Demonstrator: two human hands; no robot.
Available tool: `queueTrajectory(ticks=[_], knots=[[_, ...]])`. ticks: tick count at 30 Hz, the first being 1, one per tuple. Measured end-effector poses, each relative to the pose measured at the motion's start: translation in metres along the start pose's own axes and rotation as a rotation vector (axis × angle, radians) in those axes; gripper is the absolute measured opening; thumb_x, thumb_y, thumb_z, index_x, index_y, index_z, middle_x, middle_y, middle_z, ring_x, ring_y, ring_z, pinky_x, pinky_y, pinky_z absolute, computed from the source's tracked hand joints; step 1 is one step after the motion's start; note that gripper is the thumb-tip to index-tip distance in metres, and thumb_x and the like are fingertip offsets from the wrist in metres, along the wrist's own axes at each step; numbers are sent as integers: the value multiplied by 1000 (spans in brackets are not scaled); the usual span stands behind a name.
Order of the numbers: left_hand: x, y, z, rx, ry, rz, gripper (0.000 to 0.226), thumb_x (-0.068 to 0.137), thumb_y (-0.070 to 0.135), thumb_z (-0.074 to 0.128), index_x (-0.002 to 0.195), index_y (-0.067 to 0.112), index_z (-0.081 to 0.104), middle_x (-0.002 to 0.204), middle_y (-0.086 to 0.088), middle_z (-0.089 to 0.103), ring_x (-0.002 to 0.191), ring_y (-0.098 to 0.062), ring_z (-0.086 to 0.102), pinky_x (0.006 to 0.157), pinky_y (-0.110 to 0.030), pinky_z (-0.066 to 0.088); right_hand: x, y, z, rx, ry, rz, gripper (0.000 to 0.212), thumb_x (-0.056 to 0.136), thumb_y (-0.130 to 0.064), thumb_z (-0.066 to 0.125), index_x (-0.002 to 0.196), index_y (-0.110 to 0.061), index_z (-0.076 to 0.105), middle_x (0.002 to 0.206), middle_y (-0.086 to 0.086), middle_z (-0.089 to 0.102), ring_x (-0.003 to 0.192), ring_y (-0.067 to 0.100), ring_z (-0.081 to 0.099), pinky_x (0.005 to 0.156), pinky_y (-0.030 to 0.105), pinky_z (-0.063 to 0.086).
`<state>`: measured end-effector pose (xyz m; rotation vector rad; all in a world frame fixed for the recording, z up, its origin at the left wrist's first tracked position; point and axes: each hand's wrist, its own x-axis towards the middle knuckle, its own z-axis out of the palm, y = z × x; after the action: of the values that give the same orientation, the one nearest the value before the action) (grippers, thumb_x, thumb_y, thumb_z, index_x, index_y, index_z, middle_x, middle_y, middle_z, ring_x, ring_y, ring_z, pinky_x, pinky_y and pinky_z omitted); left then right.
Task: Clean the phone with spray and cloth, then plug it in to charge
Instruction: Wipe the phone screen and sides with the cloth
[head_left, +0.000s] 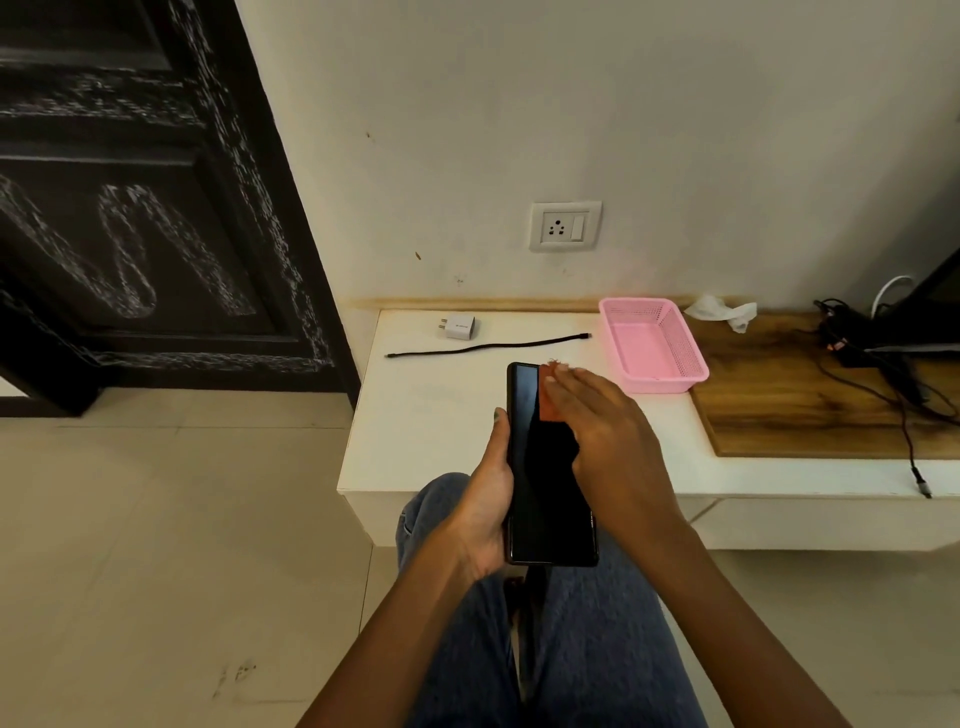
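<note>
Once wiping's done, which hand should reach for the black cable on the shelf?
Probably the right hand: it only presses the cloth flat on the phone, which the left hand grips. The black cable lies just beyond.

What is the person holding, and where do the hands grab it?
The left hand grips the phone by its left long edge. The right hand presses an orange cloth flat against the screen's top.
</note>
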<state>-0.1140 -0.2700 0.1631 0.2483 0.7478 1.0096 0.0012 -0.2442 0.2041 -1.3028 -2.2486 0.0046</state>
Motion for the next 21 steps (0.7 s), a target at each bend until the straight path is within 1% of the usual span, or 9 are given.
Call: queueTrajectory(ticks=[5, 7, 9, 11, 12, 15, 16, 18, 21], knots=[[2, 0, -1, -3, 10, -31, 63, 82, 73, 38, 95, 26, 78, 109, -9, 72, 101, -22, 69, 76, -32, 59, 1, -11, 3, 2, 25, -46, 46, 69, 6, 63, 115, 7, 61, 119, 21, 62, 113, 36, 58, 96, 43, 42], [0, 1, -1, -7, -2, -21, 61, 78, 71, 43, 100, 25, 76, 113, -9, 71, 103, -22, 68, 80, -33, 58, -3, -9, 2, -12, 9, -73, 48, 66, 8, 70, 114, 2, 64, 118, 17, 64, 113, 34, 58, 96, 45, 43], [-2, -1, 1, 3, -7, -20, 62, 76, 70, 44, 103, 24, 75, 114, -9, 70, 103, -21, 68, 83, -32, 57, 0, -6, -3, -77, 15, -40, 40, 70, -3, 73, 110, -4, 67, 116, 12, 67, 114, 32, 58, 95, 48, 43], [-1, -4, 3, 18, 6, -35, 63, 80, 72, 39, 102, 25, 75, 112, -9, 71, 103, -21, 68, 79, -31, 58, 5, -10, -7, -108, 26, 25, 33, 77, -12, 62, 108, -7, 68, 116, 9, 67, 118, 31, 55, 96, 48, 40], [0, -5, 4, 16, 6, -39, 63, 83, 71, 37, 101, 25, 76, 111, -8, 72, 102, -20, 68, 77, -30, 58, 7, -12, -7, -104, 26, 34, 35, 76, -12, 59, 110, -7, 67, 118, 9, 66, 120, 31, 54, 97, 48, 39], [2, -3, 4, -3, -2, -29, 58, 86, 67, 38, 100, 26, 76, 111, -6, 72, 103, -19, 68, 77, -29, 57, 5, -15, -3, -58, 33, -41, 48, 64, 7, 69, 111, -5, 67, 117, 11, 66, 115, 31, 56, 100, 49, 36], [1, -2, 4, -4, -8, -25, 56, 84, 67, 41, 99, 26, 76, 110, -6, 72, 103, -19, 68, 77, -29, 57, 3, -13, -3, -54, 38, -66, 48, 63, 7, 70, 109, -5, 68, 116, 10, 66, 115, 30, 57, 101, 46, 35], [-1, -2, 4, -3, -24, -29, 57, 78, 68, 44, 99, 26, 76, 109, -7, 72, 101, -19, 68, 78, -29, 58, 1, -8, -4, -57, 55, -74, 37, 73, -2, 66, 109, -7, 68, 118, 8, 66, 118, 28, 55, 101, 40, 33], [1, -4, 5, 10, -24, -37, 61, 82, 70, 37, 97, 26, 77, 107, -7, 73, 99, -20, 69, 77, -29, 58, 7, -5, -5, -84, 44, 9, 31, 79, -9, 60, 109, -9, 68, 117, 7, 67, 121, 28, 52, 99, 43, 36]])
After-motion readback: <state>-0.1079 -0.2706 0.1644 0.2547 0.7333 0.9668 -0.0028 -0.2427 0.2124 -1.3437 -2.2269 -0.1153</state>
